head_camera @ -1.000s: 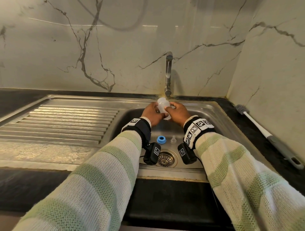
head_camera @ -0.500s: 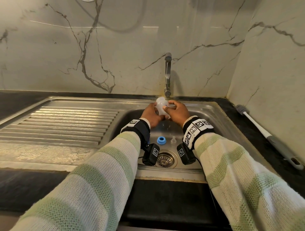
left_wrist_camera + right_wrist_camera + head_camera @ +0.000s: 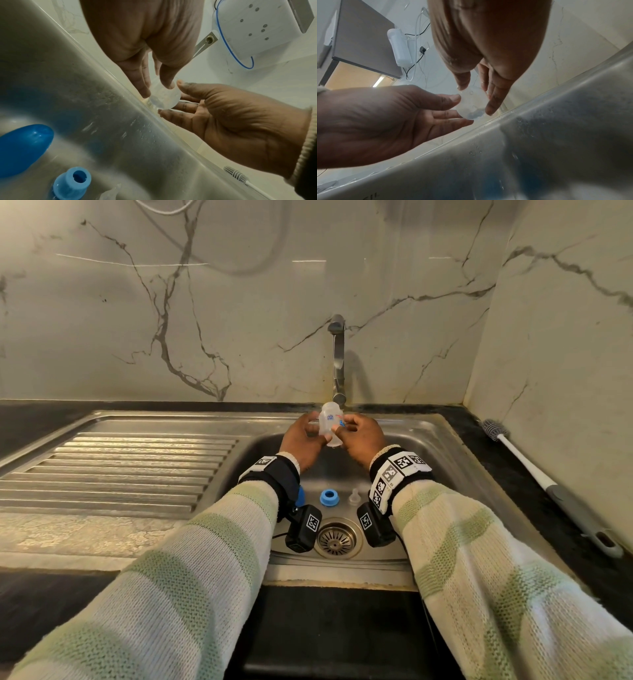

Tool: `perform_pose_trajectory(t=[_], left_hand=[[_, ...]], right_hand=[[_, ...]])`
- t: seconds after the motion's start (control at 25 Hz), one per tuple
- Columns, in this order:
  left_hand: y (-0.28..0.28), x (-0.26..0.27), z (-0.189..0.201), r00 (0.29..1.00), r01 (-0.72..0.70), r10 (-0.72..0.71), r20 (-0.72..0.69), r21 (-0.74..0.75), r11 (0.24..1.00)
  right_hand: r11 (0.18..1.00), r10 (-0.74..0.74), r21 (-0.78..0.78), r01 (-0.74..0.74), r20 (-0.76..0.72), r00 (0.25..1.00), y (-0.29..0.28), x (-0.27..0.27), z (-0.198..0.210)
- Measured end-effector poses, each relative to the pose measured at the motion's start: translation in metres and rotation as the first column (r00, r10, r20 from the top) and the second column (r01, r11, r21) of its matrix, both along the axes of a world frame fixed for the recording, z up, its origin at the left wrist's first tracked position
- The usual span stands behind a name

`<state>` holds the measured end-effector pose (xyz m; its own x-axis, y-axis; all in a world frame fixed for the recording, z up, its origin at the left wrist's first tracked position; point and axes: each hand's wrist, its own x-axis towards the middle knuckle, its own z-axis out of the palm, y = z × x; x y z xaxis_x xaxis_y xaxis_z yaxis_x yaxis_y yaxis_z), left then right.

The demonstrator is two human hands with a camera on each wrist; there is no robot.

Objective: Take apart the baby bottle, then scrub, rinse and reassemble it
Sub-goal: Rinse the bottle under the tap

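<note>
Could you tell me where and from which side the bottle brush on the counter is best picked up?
Grip the bottle brush by its thick grey handle at the near end, coming from above. It lies flat along the right wall with the bristles pointing away, so a judgement: fingers close across the handle's width.

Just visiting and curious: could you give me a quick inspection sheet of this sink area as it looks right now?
Surface: steel sink with ribbed drainboard, dark counter.
Job's things: clear bottle body held under the tap; blue ring, clear teat and blue cap on the basin floor.
Clutter: bottle brush on the counter, at right.
Grippers: left hand and right hand both hold the bottle.
Cables: wires on the wall, seen by the right wrist camera.
Surroundings: marble-look walls.
</note>
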<state>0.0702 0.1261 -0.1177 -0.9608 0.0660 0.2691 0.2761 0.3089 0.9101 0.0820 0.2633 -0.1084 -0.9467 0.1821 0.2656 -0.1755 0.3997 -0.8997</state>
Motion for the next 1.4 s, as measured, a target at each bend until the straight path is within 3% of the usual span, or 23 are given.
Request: perform_pose_trajectory(t=[0.28, 0.44, 0.56, 0.72, 0.88, 1.04, 1.24, 1.4], left_hand=[[0.005, -0.011, -0.003, 0.999, -0.003, 0.001, 0.037, 0.044, 0.999], [0.004, -0.014, -0.002, 0.999, -0.039, 0.038, 0.015, 0.031, 0.999], [0.002, -0.017, -0.003, 0.998, -0.01, 0.005, 0.055, 0.091, 0.996], [0.001, -0.017, -0.004, 0.996, 0.029, -0.034, 0.083, 0.059, 0.998], [0.005, -0.012, 0.002, 0.989, 0.014, -0.039, 0.139, 0.175, 0.984], [0.004, -0.011, 0.0, 0.997, 0.006, -0.018, 0.08, 0.145, 0.989], [0.001, -0.012, -0.002, 0.992, -0.04, 0.008, 0.129, 0.253, 0.967], [0.002, -0.014, -0.002, 0.99, -0.037, 0.002, 0.141, 0.244, 0.969]], right_hand=[[0.997, -0.006, -0.077, 0.006, 0.002, 1.0, -0.004, -0.02, -0.007], [0.999, 0.012, -0.051, -0.012, -0.006, 1.0, -0.007, -0.016, -0.003], [1.0, -0.016, -0.027, 0.016, -0.022, 1.0, -0.005, -0.015, -0.002], [1.0, -0.017, -0.017, 0.017, -0.009, 1.0, -0.003, -0.013, -0.005], [0.996, -0.012, -0.084, 0.008, -0.053, 0.999, 0.002, -0.013, -0.006], [0.995, 0.023, -0.1, -0.031, -0.079, 0.997, 0.0, -0.013, -0.007], [0.995, -0.002, -0.102, -0.003, -0.05, 0.999, 0.0, -0.016, -0.004], [0.989, 0.003, -0.146, -0.008, -0.031, 1.0, -0.005, -0.015, -0.007]])
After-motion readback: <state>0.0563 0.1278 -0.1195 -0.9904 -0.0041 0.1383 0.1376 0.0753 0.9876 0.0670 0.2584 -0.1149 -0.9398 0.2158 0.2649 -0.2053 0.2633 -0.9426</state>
